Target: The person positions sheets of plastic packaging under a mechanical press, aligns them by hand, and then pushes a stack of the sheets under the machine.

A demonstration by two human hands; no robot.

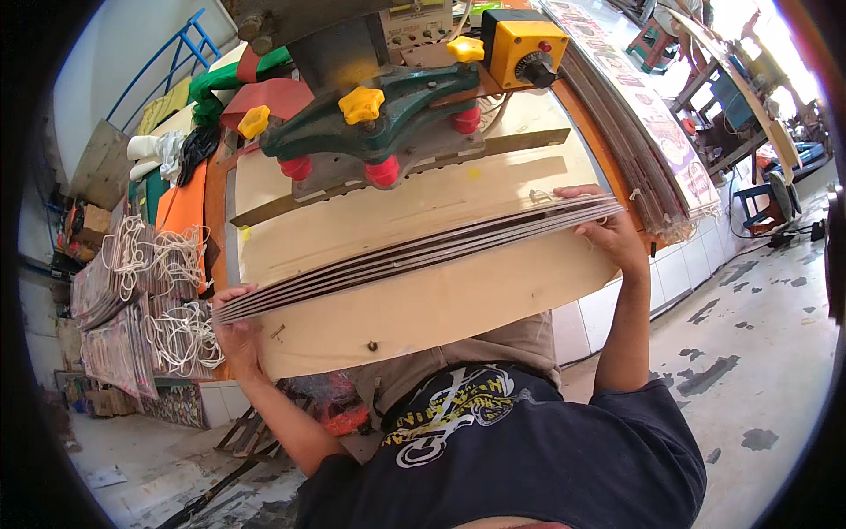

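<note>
Between my two hands stretches a stack of several thin, clear-edged plastic sheets (pixel 397 262), seen edge-on and bowed, with dark gaps between the layers. My left hand (pixel 240 339) pinches its left end, and my right hand (pixel 610 231) grips the right end, thumb in front and fingers behind. The stack is over a cream work board (pixel 423 313); whether it touches the board, I cannot tell. Just beyond stands a press with a dark green casting (pixel 379 128), yellow star knobs (pixel 361 105) and red collars (pixel 382 173). A long metal blade (pixel 511 141) runs along its base.
A yellow control box (pixel 520 55) with a dial sits at the press's back right. Bundles of printed sheets with white cords (pixel 123 300) are piled at left. A long stack of printed sheets (pixel 643 115) lies at right. Behind it are a wooden table (pixel 745 84) and floor.
</note>
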